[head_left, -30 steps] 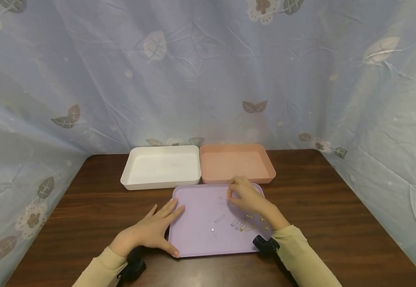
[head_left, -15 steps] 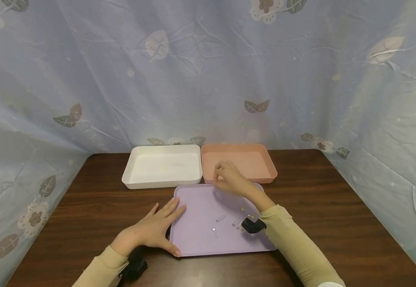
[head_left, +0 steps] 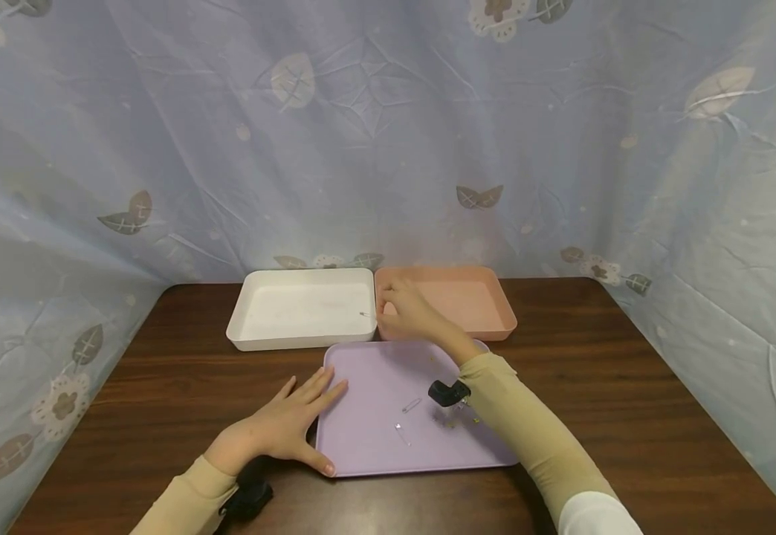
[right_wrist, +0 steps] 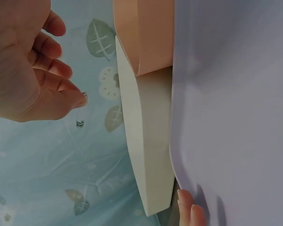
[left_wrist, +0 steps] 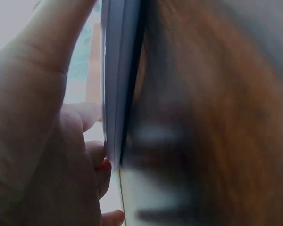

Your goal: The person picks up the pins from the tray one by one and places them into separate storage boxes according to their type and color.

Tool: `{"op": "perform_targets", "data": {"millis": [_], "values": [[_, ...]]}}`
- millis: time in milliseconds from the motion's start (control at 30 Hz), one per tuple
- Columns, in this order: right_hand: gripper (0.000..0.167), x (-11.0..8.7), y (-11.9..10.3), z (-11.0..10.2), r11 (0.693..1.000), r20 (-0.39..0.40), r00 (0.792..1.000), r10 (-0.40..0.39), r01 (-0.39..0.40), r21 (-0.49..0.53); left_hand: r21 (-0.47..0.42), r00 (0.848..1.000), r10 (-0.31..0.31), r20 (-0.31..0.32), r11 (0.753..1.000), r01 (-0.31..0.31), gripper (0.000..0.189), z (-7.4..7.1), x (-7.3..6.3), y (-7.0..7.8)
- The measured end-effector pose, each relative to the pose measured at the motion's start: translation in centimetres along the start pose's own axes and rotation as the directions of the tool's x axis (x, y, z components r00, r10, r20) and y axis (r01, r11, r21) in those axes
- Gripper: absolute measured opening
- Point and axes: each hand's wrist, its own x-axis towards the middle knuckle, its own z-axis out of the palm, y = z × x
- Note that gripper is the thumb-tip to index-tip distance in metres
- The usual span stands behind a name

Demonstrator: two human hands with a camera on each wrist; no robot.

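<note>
My right hand [head_left: 409, 310] is raised over the left part of the pink tray [head_left: 471, 301], close to the white tray [head_left: 297, 308]. Thumb and index finger pinch a silver safety pin [right_wrist: 80, 124], whose end points left above the white tray's right side. On the left edge of the purple tray [head_left: 357, 449], my left hand [head_left: 277, 429] rests with fingers spread, the thumb at the near corner. Two silver safety pins, one slanted [head_left: 411, 406] and one nearer [head_left: 403, 435], lie mid-tray. Small gold pieces [head_left: 476, 420] show to their right, partly hidden by the right forearm.
The white and pink trays stand side by side behind the purple one, on a dark wooden table [head_left: 595, 386]. A patterned cloth [head_left: 374, 148] hangs behind and at both sides. Black cameras sit on the left wrist [head_left: 247, 499] and the right wrist [head_left: 448, 392].
My right hand has moved left and away from me, from above the purple tray to the pink tray's left side, bringing the safety pin along. The left hand stays in place.
</note>
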Motion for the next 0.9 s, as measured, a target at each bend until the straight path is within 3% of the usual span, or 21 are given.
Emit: {"op": "perform_targets", "data": {"millis": [167,300,467,700,900], "values": [[0.007,1.2,-0.3,0.1,0.999,0.0,1.0,0.019,-0.019,0.027,0.017,1.0,0.009,-0.03,1.0,-0.008,0.122,-0.5,-0.2,-0.6],[0.008,2.1,-0.4,0.3,0.999,-0.011,1.0,0.009,-0.009,0.039,0.055,0.994,0.005,-0.111,0.999,0.001,0.119,-1.3,-0.4,-1.5],[0.009,2.8,0.0,0.6,0.997,0.002,0.998,0.069,-0.069,0.047,0.089,0.978,-0.028,-0.209,0.995,0.047,0.111,-2.8,-0.8,-2.5],[0.009,4.0,0.6,0.8,0.996,0.002,0.996,0.087,-0.087,-0.008,0.055,0.947,-0.134,-0.292,0.986,0.156,0.094,-5.4,-1.3,-3.3],[0.01,5.2,0.9,1.2,0.989,0.039,0.99,0.134,-0.131,-0.063,0.061,0.906,-0.209,-0.368,0.967,0.248,0.089,-7.0,-0.6,-4.7]]}}
